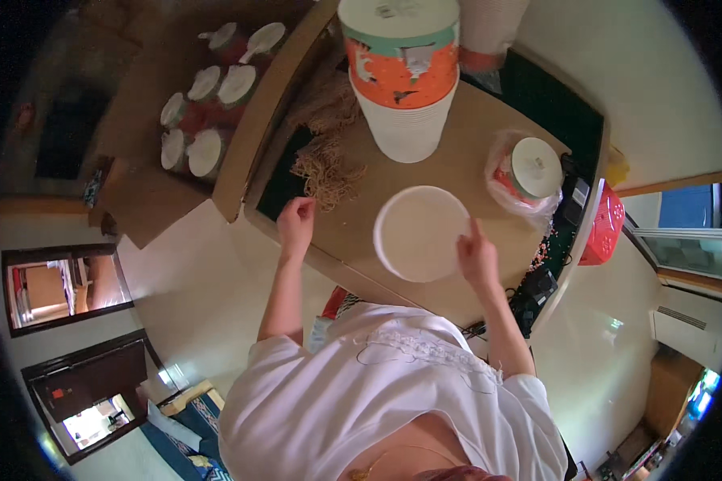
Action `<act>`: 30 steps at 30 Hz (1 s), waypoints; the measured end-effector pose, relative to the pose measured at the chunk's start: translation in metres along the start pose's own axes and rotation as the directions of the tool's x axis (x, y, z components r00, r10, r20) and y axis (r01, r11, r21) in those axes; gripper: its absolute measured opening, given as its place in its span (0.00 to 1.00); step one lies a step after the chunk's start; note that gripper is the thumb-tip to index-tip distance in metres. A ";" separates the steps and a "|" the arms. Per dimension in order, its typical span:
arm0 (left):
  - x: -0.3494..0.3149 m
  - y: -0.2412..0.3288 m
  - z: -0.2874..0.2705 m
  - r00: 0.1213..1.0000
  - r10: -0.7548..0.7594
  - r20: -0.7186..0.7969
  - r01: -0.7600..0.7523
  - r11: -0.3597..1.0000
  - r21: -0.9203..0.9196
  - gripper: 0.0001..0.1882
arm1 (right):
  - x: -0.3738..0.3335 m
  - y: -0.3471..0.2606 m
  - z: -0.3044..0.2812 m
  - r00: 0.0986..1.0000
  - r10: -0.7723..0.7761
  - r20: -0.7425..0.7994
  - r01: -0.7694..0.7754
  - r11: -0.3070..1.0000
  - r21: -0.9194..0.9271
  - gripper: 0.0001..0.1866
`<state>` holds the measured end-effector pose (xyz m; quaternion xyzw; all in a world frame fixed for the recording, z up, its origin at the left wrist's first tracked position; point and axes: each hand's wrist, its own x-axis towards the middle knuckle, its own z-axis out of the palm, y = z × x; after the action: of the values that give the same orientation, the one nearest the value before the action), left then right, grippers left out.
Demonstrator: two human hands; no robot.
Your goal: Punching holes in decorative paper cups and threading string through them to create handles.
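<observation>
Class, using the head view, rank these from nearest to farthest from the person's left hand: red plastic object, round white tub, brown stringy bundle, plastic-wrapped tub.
From the left hand:
1. Brown stringy bundle: just beyond the fingertips.
2. Round white tub: to the right, at the right hand.
3. Plastic-wrapped tub: toward the table's right side.
4. Red plastic object: past the table's right edge.

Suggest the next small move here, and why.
Probably ease the left hand onto the tangled brown strands and gather a tuft: it is close beside them, while the right hand holds the round white tub, where no strands show.
</observation>
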<state>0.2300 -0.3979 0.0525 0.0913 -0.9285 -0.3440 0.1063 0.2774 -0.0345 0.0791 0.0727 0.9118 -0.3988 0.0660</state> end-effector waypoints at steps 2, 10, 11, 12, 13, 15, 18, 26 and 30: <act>-0.005 -0.009 0.016 0.995 -0.080 0.058 0.081 0.997 -0.017 0.07 | -0.011 0.011 -0.022 0.999 0.045 -0.001 -0.045 0.999 -0.022 0.23; -0.001 0.003 0.078 0.987 -0.095 0.132 0.078 0.988 0.133 0.08 | -0.035 0.057 -0.044 0.965 0.193 -0.177 -0.177 0.979 0.103 0.23; 0.010 0.005 0.082 0.997 0.003 0.083 -0.015 0.990 0.138 0.08 | -0.037 0.060 -0.050 0.961 0.174 -0.214 -0.143 0.978 0.154 0.23; 0.022 0.002 0.085 0.997 0.002 0.078 -0.012 0.990 0.139 0.08 | -0.041 0.049 -0.061 0.951 0.224 -0.214 -0.197 0.970 0.139 0.23; 0.036 0.000 0.087 0.999 0.007 0.045 -0.015 0.982 0.190 0.07 | -0.043 0.053 -0.063 0.952 0.219 -0.213 -0.192 0.971 0.140 0.23; 0.062 -0.010 0.095 1.000 0.023 0.009 -0.025 0.972 0.235 0.05 | -0.050 0.069 -0.073 0.961 0.116 -0.253 -0.078 0.985 0.155 0.23; 0.084 -0.033 0.105 0.995 0.032 0.090 -0.054 0.967 0.247 0.06 | -0.059 0.067 -0.082 0.954 0.123 -0.275 -0.092 0.988 0.123 0.22; 0.125 0.000 0.077 0.964 0.117 0.237 -0.206 0.895 0.396 0.08 | -0.076 0.071 -0.100 0.923 0.111 -0.368 -0.043 0.981 0.187 0.20; 0.120 -0.062 0.111 0.951 0.121 0.286 -0.287 0.689 0.665 0.11 | -0.078 0.059 -0.100 0.932 0.088 -0.352 -0.027 0.984 0.175 0.21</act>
<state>0.0917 -0.4046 -0.0546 -0.0183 -0.9991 0.0387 -0.0013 0.3589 0.0725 0.1181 0.1763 0.8693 -0.4517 -0.0961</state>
